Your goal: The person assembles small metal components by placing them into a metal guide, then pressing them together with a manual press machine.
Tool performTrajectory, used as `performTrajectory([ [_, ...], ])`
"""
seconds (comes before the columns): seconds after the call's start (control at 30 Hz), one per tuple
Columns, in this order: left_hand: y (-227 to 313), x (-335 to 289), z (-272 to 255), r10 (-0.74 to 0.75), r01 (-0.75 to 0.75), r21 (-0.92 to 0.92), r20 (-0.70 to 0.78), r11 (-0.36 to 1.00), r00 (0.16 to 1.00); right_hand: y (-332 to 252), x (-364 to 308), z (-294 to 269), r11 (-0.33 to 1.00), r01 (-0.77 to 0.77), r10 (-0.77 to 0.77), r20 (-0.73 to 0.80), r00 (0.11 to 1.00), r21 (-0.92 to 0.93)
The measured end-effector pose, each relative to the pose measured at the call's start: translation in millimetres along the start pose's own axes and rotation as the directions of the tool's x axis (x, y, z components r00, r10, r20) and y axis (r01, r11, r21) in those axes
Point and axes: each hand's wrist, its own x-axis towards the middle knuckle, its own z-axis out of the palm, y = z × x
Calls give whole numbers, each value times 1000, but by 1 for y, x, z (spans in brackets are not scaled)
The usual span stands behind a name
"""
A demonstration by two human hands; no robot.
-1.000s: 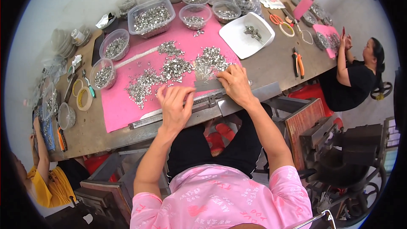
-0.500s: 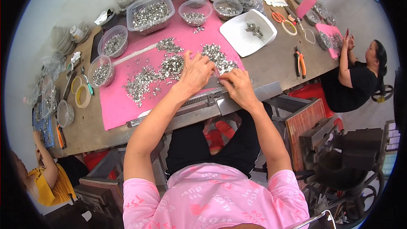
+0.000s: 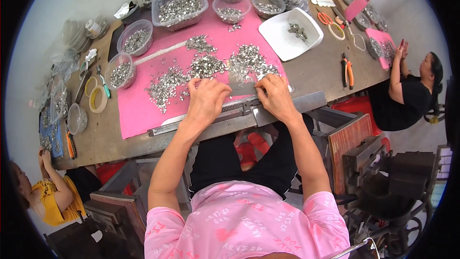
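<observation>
My left hand (image 3: 207,100) is closed above the front of the pink mat, thumb and fingertips together. What it pinches, if anything, is too small to make out. To its right, my right hand (image 3: 277,97) is also closed, its fingertips drawn together by a dark grey flat piece (image 3: 243,88) on the mat. Any small part in those fingers is hidden. Just below both hands runs a long metal rail fixture (image 3: 227,111) along the table's front edge. Heaps of small shiny metal pieces (image 3: 207,66) lie beyond my hands, with another pile (image 3: 249,62) behind my right hand.
Plastic tubs (image 3: 179,8) of metal pieces stand along the mat's far side. A white tray (image 3: 273,36) holds a small cluster. Pliers (image 3: 347,71), scissors (image 3: 326,18) and tape rolls (image 3: 98,100) lie around. One person (image 3: 407,86) works at right, another (image 3: 57,194) at left.
My left hand has drawn back to the left, away from the metal heap and from my right hand. The right hand stays close to the rail. The view has shifted slightly.
</observation>
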Motion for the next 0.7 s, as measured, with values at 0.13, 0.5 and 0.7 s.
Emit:
performTrajectory([
  [0.13,-11,-1,0,-56,56,-24,-13,998,998,-4,3,-4,999,-14,15,37,999,-37],
  [0.5,-3,0,1,107,-117,101,98,988,989,-42,-7,-4,967,183,-200,83,976,178],
  [0.7,3,-1,-5,120,-125,42,106,991,987,-44,-7,0,958,282,-287,128,949,58],
])
